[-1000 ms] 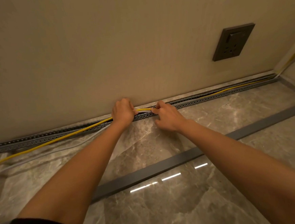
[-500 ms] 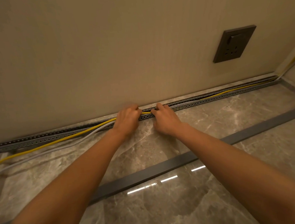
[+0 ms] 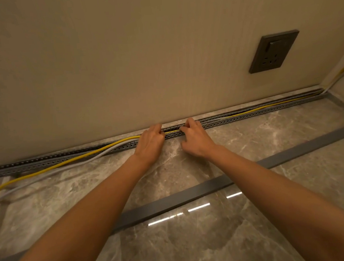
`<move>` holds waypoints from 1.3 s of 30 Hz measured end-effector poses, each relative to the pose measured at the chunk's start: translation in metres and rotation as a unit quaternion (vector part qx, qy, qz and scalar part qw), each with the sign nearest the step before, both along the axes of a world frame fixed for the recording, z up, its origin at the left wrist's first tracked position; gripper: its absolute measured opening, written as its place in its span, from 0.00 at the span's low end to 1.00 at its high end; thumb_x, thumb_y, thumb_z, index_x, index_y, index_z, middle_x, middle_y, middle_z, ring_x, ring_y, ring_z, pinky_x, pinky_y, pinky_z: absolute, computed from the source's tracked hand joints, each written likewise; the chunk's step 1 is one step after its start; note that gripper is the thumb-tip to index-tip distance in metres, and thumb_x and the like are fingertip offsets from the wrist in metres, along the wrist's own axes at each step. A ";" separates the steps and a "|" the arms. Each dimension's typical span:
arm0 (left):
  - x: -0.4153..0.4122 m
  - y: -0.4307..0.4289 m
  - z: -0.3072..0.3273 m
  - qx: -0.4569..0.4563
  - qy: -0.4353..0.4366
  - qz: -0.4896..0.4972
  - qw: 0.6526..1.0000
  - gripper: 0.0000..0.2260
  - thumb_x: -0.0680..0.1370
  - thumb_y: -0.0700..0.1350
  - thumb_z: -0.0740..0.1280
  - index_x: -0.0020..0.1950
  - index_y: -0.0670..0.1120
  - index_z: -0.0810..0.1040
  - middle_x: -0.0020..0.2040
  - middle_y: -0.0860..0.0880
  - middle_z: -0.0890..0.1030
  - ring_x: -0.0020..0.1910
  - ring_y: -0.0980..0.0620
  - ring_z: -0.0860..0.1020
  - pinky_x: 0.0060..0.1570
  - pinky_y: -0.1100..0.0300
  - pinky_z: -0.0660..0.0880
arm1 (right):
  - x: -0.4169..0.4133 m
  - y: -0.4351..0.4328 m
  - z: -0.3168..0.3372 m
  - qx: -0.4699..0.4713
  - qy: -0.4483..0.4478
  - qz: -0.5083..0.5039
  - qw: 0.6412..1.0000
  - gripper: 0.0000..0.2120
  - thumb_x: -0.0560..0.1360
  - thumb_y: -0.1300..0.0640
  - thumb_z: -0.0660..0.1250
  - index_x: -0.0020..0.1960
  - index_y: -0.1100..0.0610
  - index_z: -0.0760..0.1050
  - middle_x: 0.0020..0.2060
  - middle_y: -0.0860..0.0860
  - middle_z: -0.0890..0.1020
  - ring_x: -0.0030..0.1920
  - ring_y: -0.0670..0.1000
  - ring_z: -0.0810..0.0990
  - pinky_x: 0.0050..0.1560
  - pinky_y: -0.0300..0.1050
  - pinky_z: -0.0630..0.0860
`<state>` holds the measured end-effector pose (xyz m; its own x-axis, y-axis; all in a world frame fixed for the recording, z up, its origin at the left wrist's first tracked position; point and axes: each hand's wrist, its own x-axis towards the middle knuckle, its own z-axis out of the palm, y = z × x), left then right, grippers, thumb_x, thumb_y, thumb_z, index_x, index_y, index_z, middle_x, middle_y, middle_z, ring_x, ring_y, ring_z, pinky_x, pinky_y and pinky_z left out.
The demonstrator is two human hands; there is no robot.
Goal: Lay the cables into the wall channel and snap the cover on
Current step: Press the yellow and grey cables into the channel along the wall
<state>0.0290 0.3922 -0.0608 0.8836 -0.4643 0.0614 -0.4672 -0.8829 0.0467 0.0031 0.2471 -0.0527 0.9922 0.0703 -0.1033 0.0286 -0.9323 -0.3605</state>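
Left hand (image 3: 150, 143) and right hand (image 3: 195, 137) side by side at the slotted wall channel (image 3: 248, 117), fingers curled, pinching the yellow cable (image 3: 66, 164) down into it. Right of the hands it's seated; left of them yellow and grey cable (image 3: 47, 175) lie out on the floor (image 3: 196, 241). Step 1 of 2, roughly half laid. Next: work leftward, then the cover (image 3: 192, 196), loose on the floor.

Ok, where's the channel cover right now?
In the head view the grey channel cover lies loose on the marble floor, running diagonally under both forearms. It sits nearer the person than the slotted wall channel, not yet fitted.
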 end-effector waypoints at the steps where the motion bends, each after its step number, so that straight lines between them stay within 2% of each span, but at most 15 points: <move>1: 0.000 -0.002 0.001 0.013 -0.004 0.002 1.000 0.09 0.78 0.34 0.58 0.54 0.34 0.75 0.57 0.36 0.74 0.57 0.41 0.73 0.52 0.48 0.70 | 0.000 0.000 0.000 -0.005 -0.002 0.001 1.000 0.20 0.72 0.62 0.61 0.63 0.65 0.72 0.60 0.60 0.69 0.61 0.59 0.67 0.66 0.49 0.65; 4: -0.002 -0.008 0.004 0.083 -0.018 0.005 0.996 0.10 0.77 0.34 0.57 0.54 0.36 0.75 0.56 0.39 0.76 0.57 0.40 0.73 0.52 0.50 0.70 | 0.000 -0.003 0.002 -0.005 0.011 0.005 1.000 0.22 0.71 0.62 0.62 0.65 0.64 0.70 0.60 0.59 0.69 0.61 0.59 0.66 0.66 0.49 0.65; 6: -0.003 -0.008 0.002 0.091 -0.027 0.003 0.996 0.11 0.77 0.33 0.56 0.56 0.37 0.74 0.57 0.39 0.75 0.58 0.40 0.73 0.52 0.50 0.71 | 0.003 -0.004 0.004 -0.002 0.026 0.007 1.000 0.24 0.70 0.61 0.63 0.66 0.64 0.69 0.61 0.59 0.69 0.61 0.59 0.67 0.66 0.49 0.65; 12: -0.012 0.002 -0.010 0.037 -0.034 -0.012 0.999 0.16 0.75 0.30 0.58 0.63 0.37 0.68 0.62 0.39 0.72 0.58 0.41 0.71 0.55 0.53 0.69 | 0.000 -0.005 0.002 -0.007 0.015 0.015 1.000 0.24 0.71 0.60 0.64 0.65 0.64 0.67 0.62 0.59 0.70 0.63 0.60 0.69 0.65 0.50 0.67; 16: -0.014 -0.002 -0.013 -0.005 -0.016 0.034 0.999 0.17 0.76 0.31 0.58 0.65 0.39 0.67 0.63 0.40 0.71 0.60 0.43 0.70 0.57 0.54 0.69 | -0.003 -0.005 -0.001 -0.027 0.002 0.033 0.999 0.25 0.71 0.60 0.64 0.66 0.65 0.67 0.64 0.60 0.72 0.65 0.59 0.69 0.68 0.49 0.64; 20: -0.014 -0.012 -0.008 -0.002 -0.002 0.071 0.997 0.17 0.75 0.30 0.58 0.63 0.38 0.67 0.63 0.40 0.72 0.60 0.42 0.72 0.56 0.52 0.71 | 0.001 -0.005 -0.001 -0.036 0.008 0.031 0.999 0.25 0.71 0.59 0.63 0.66 0.65 0.68 0.66 0.60 0.71 0.65 0.59 0.69 0.68 0.49 0.64; 25: -0.011 -0.018 0.004 -0.006 0.025 0.088 0.996 0.15 0.75 0.29 0.60 0.60 0.36 0.70 0.60 0.38 0.74 0.58 0.39 0.75 0.52 0.50 0.74 | 0.006 -0.001 0.004 -0.064 0.048 0.029 0.996 0.21 0.72 0.57 0.63 0.62 0.65 0.70 0.65 0.60 0.69 0.65 0.61 0.68 0.67 0.52 0.65; 27: -0.008 -0.013 0.005 -0.052 0.050 0.102 0.992 0.13 0.74 0.29 0.60 0.57 0.36 0.73 0.58 0.37 0.76 0.57 0.38 0.75 0.52 0.48 0.73 | 0.006 0.000 0.004 -0.098 0.051 0.026 0.993 0.22 0.73 0.56 0.62 0.65 0.63 0.68 0.66 0.59 0.67 0.68 0.60 0.64 0.71 0.56 0.60; 29: -0.009 -0.006 0.006 -0.135 0.062 0.114 0.982 0.14 0.72 0.27 0.59 0.55 0.36 0.75 0.56 0.36 0.77 0.56 0.38 0.75 0.51 0.49 0.73 | 0.004 0.003 0.004 -0.135 0.038 0.020 0.990 0.21 0.74 0.56 0.61 0.65 0.63 0.68 0.67 0.59 0.67 0.71 0.59 0.60 0.74 0.60 0.52; 31: -0.013 0.002 0.006 -0.200 0.048 0.118 0.971 0.16 0.70 0.25 0.59 0.54 0.35 0.76 0.55 0.36 0.78 0.55 0.38 0.75 0.51 0.50 0.73 | 0.002 0.009 0.004 -0.145 0.020 0.014 0.989 0.19 0.75 0.57 0.60 0.64 0.64 0.69 0.66 0.60 0.68 0.71 0.59 0.61 0.75 0.61 0.51; 34: -0.015 0.020 0.008 -0.233 0.015 0.164 0.958 0.15 0.72 0.27 0.60 0.56 0.37 0.77 0.57 0.36 0.78 0.56 0.39 0.76 0.52 0.50 0.73 | 0.000 0.022 0.007 -0.127 0.002 0.012 0.992 0.18 0.75 0.59 0.60 0.63 0.64 0.70 0.65 0.61 0.69 0.69 0.60 0.64 0.74 0.59 0.54; 39: -0.008 0.065 0.016 -0.204 -0.006 0.220 0.954 0.15 0.75 0.30 0.61 0.58 0.41 0.78 0.60 0.37 0.77 0.57 0.38 0.76 0.53 0.50 0.73 | -0.002 0.054 0.008 -0.076 -0.022 0.049 0.996 0.17 0.75 0.63 0.59 0.63 0.64 0.70 0.62 0.61 0.72 0.64 0.60 0.70 0.66 0.53 0.65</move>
<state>0.0205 0.4573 -0.0452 0.9854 0.0169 0.1692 -0.0574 -0.9035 0.4247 0.0014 0.3014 -0.0448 0.9851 0.1538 -0.0767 0.1346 -0.9678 -0.2126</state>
